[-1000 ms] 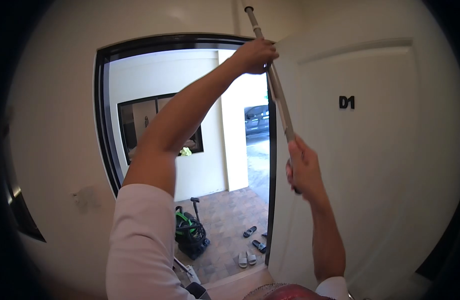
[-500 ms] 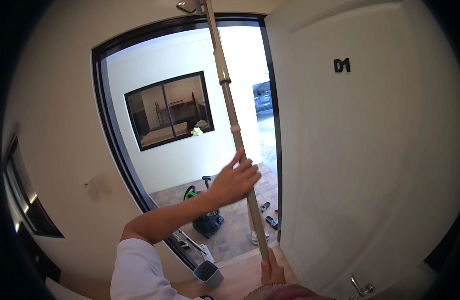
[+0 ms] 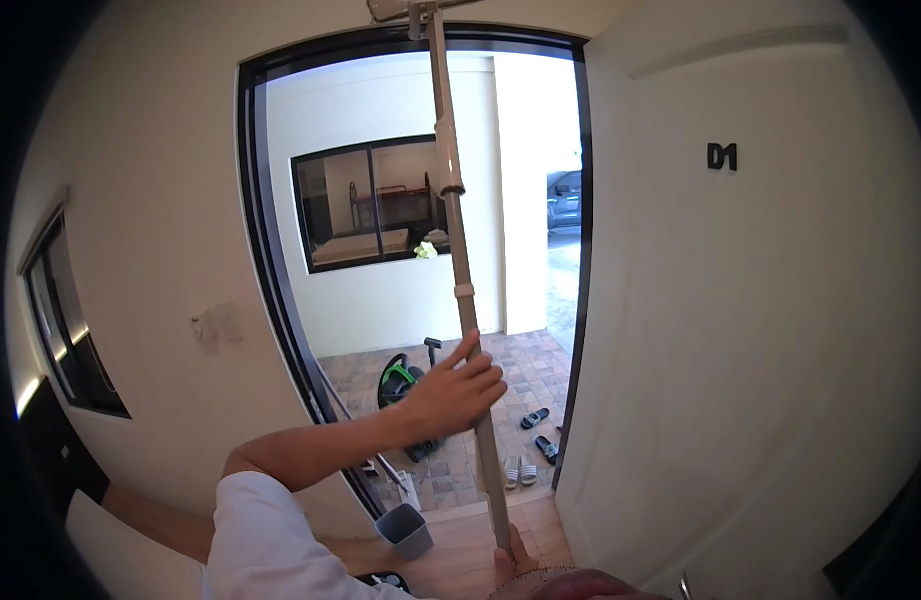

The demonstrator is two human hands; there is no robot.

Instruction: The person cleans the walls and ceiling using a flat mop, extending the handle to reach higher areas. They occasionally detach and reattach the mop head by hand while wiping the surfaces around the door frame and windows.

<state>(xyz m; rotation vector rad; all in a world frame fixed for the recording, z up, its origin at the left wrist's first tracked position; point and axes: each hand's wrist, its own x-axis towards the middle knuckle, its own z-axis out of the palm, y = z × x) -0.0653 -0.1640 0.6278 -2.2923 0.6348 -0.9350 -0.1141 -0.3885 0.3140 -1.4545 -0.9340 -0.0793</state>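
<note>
Lowered from near the top of the door frame (image 3: 250, 130) a second ago, the left hand (image 3: 450, 400) now sits around the middle of a telescopic pole (image 3: 460, 255), while the right hand (image 3: 517, 555) has dropped to the pole's lower end. Nearly upright before an open doorway, the pole carries a flat head (image 3: 388, 10), partly cut off by the upper edge of the view.

A gray bin (image 3: 412, 543) stands on the floor by the threshold, left of the right hand; its mouth is visible, but its contents are too dark to make out. Outside on the tiles, a black-and-green vacuum cleaner (image 3: 390, 380) is partly hidden behind the left hand and forearm.

Fingers of the left hand bend across the pole, the thumb side uppermost, though how firmly they press cannot be told. Lower down, the right hand's fingers close about the shaft, the rest of that hand cut from sight.

Striped slippers (image 3: 527, 470) and dark slides (image 3: 535, 418) lie outside, right of the pole; a white door (image 3: 700, 300) marked D1 (image 3: 721, 157) stands open at right.
</note>
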